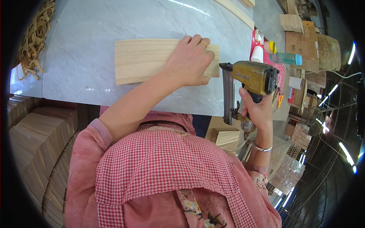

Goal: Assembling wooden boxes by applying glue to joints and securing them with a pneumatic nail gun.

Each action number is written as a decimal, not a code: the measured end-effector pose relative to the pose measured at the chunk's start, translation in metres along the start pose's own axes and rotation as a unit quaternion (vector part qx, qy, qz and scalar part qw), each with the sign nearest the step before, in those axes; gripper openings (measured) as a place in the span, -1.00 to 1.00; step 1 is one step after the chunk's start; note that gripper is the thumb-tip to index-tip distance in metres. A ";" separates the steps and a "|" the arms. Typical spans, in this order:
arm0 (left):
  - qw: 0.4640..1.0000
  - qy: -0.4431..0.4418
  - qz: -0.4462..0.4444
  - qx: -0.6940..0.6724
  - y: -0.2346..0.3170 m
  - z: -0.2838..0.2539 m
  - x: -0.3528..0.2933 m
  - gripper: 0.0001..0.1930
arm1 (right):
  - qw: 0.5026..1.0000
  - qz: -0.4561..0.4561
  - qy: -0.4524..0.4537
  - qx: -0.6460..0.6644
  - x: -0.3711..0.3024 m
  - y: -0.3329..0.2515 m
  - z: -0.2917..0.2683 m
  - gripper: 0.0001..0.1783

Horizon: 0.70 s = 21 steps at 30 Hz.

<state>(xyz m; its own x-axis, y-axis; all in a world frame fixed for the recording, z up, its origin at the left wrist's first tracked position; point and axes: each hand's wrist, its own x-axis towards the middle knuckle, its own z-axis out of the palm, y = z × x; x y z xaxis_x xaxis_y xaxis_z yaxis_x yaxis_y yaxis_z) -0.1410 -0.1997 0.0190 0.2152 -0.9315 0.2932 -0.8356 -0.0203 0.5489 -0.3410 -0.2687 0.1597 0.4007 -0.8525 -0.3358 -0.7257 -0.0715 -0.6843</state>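
Left hand [191, 62] clasps wooden board [146, 59], upper centre of frame, fingers over far edge, seemingly to steady it on table [81, 57]. Right hand [261, 111], right of centre, grips nail gun [249, 75] by handle, nose beside board's right end, apparently for alignment.

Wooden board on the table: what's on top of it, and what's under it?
The left hand rests across the wooden board toward its right end. Grey tabletop shows around the board. The wood beneath the hand and whatever lies directly under the board are hidden.
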 end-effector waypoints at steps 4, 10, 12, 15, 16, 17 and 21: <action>1.000 -0.004 0.002 -0.004 0.000 -0.001 0.000 -0.56 | 1.000 0.014 -0.006 -0.016 0.005 -0.003 0.002 -0.80; 1.000 -0.003 0.000 -0.006 0.001 0.000 0.000 -0.56 | 1.000 0.014 0.000 -0.009 0.008 -0.005 0.003 -0.80; 1.000 -0.003 0.000 -0.006 0.001 0.000 0.000 -0.56 | 1.000 0.014 -0.007 -0.010 0.009 -0.006 0.003 -0.79; 1.000 -0.004 0.001 -0.008 -0.001 0.001 0.000 -0.56 | 1.000 0.014 -0.012 -0.011 0.011 -0.009 0.000 -0.78; 1.000 0.010 0.008 -0.007 -0.002 0.003 0.000 -0.58 | 0.999 0.017 -0.021 -0.022 0.012 -0.012 -0.002 -0.78; 1.000 0.024 0.015 -0.006 -0.003 0.005 -0.001 -0.60 | 0.999 0.020 -0.030 -0.032 0.014 -0.015 -0.003 -0.77; 0.998 0.051 0.028 -0.005 -0.004 0.008 0.000 -0.64 | 0.997 0.024 -0.055 -0.055 0.023 -0.020 -0.012 -0.76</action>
<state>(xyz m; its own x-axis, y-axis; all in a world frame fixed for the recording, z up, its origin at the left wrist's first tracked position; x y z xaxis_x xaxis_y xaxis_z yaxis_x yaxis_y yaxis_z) -0.1415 -0.2023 0.0100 0.2180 -0.8896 0.4014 -0.8426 0.0360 0.5373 -0.3242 -0.2932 0.1738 0.4181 -0.7948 -0.4398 -0.7999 -0.0927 -0.5929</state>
